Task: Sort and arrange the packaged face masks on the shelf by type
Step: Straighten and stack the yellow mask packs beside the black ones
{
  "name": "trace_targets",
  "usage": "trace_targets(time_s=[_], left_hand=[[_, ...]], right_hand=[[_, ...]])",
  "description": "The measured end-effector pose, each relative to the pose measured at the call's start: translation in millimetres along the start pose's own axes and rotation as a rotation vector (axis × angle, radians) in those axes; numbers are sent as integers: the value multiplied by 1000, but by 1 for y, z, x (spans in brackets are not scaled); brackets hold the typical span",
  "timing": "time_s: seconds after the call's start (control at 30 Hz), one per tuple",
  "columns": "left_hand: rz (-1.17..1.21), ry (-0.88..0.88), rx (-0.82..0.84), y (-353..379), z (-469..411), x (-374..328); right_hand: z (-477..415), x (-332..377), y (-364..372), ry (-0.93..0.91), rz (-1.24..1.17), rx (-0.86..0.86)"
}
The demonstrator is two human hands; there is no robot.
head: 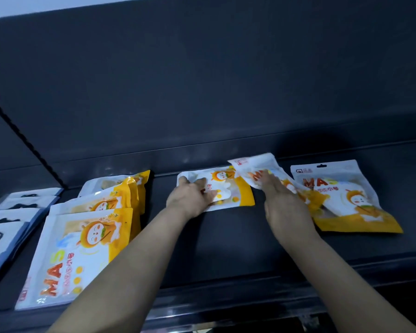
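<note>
Orange-and-white mask packs with a cartoon figure lie on a dark shelf [226, 241]. My left hand [190, 198] grips the left end of one pack [235, 191] lying sideways at the shelf's middle back. My right hand [283, 205] holds a second pack [255, 168], lifted, tilted and blurred, just right of the first. Another orange pack [341, 195] lies flat to the right of my right hand. A stack of the same orange packs [79, 239] sits at the left.
White packs with black masks [7, 219] are lined up at the far left, past a slanted divider rail [24, 140]. The shelf's back wall [202, 92] rises close behind the packs. A raised front lip [250, 299] runs along the near edge.
</note>
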State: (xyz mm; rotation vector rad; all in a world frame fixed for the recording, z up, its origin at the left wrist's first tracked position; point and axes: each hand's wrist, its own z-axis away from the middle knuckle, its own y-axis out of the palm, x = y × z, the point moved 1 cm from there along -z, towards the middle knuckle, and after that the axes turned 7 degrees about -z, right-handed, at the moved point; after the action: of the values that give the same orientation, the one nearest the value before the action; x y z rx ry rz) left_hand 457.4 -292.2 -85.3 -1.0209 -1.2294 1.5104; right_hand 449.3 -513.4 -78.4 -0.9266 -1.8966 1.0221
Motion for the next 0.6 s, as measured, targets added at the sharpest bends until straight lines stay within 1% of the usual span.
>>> trace_targets(time_s=[0.03, 0.07, 0.13, 0.17, 0.2, 0.23, 0.27, 0.3, 0.33, 0.37, 0.4, 0.43, 0.5, 0.57, 0.6], left_hand=[[155, -20, -49, -3, 1, 2], [389, -72, -132, -6, 1, 9], [919, -228, -338, -20, 7, 26], [1051, -236, -379, -22, 10, 36], [1029, -167, -393, -28, 19, 39], [928, -39, -361, -32, 29, 42], [711, 100, -259, -31, 36, 44], [480, 211, -112, -29, 43, 45], [306, 254, 43, -27, 50, 44], [193, 264, 155, -23, 56, 42], [109, 247, 193, -19, 60, 38], [45, 235, 181, -19, 65, 33], [-29, 220, 95, -25, 69, 22], [-27, 244, 49, -28, 70, 17], [-15, 252, 73, -27, 69, 17]], right_hand=[[-1, 6, 0, -76, -62, -20], [-2, 14, 0, -168, -119, -8], [-2, 33, 5, -368, -145, 39], [1, 40, 9, -459, -128, 90], [5, 45, 15, -532, -117, 149], [11, 50, 20, -584, -132, 219], [16, 52, 24, -594, -164, 272], [20, 52, 26, -558, -223, 313], [22, 51, 27, -492, -282, 321], [22, 49, 26, -421, -316, 303], [22, 48, 26, -368, -308, 266], [21, 47, 26, -319, -279, 269], [18, 45, 24, -253, -261, 343], [15, 46, 22, -268, -289, 389], [13, 47, 22, -286, -306, 393]])
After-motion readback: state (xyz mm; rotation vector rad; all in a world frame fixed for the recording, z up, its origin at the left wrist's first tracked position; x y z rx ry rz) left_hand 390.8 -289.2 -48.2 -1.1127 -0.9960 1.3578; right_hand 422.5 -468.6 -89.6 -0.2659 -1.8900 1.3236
